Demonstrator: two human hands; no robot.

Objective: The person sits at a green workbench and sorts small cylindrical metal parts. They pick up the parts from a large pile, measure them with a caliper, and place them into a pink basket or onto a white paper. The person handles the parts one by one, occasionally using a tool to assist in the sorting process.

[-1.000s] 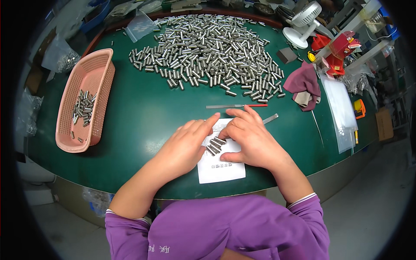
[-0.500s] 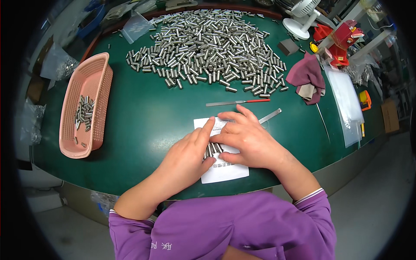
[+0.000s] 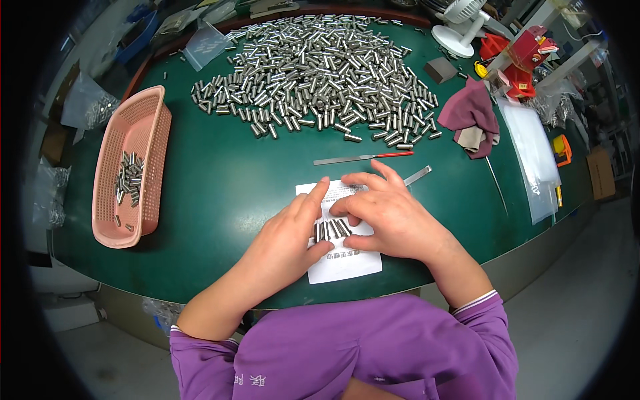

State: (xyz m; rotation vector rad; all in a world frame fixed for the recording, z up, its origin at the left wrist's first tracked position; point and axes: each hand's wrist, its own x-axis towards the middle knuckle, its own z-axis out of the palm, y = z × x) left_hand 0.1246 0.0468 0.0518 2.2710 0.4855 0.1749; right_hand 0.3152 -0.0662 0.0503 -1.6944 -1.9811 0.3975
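A short row of metal pins lies side by side on a white printed sheet near the table's front edge. My left hand rests along the row's left end, its fingers stretched out and its thumb below the pins. At the right end, my right hand has its fingers spread and slightly bent, with the thumb apart on the sheet. Both hands partly cover the sheet and the row's ends. Just beyond them lies a slim file with a red handle.
A large heap of metal pins covers the back of the green table. On the left stands a pink basket with some pins inside. A metal strip, a maroon cloth, plastic bags and a white fan are to the right.
My right hand's fingers have lifted and drawn back slightly to the right, uncovering more of the pin row. My left hand has barely moved.
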